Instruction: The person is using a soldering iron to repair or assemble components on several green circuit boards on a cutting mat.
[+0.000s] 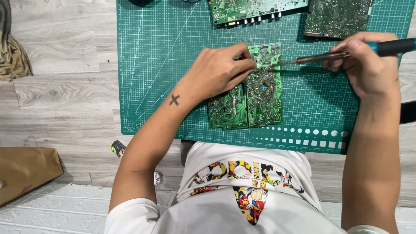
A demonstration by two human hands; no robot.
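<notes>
Three circuit boards lie on the green cutting mat (164, 47), which rests on a grey wood-grain floor. One green circuit board (260, 93) sits near the middle of the mat, closer to its near edge; its long axis runs from the near edge toward the far edge, solder side up. A second green board (255, 11) lies along the far edge, with a row of connectors facing the person. A third, darker board (336, 17) lies beside it toward the far right corner.

One soldering iron (346, 53) is in use. Its long axis runs nearly parallel to the far edge, with the tip pointing left and resting on the upper part of the middle board and the blue-black handle extending right.

The right hand (368, 65) is closed around the iron's handle in a pen-like grip. The left hand (219, 71) presses down on the middle board's upper left part, fingers curled, with the fingertips close to the iron's tip; whether they pinch anything cannot be determined.

Off the mat: one brown paper bag (24, 171) at the near left, and one bundle of cloth (11, 52) at the far left.
</notes>
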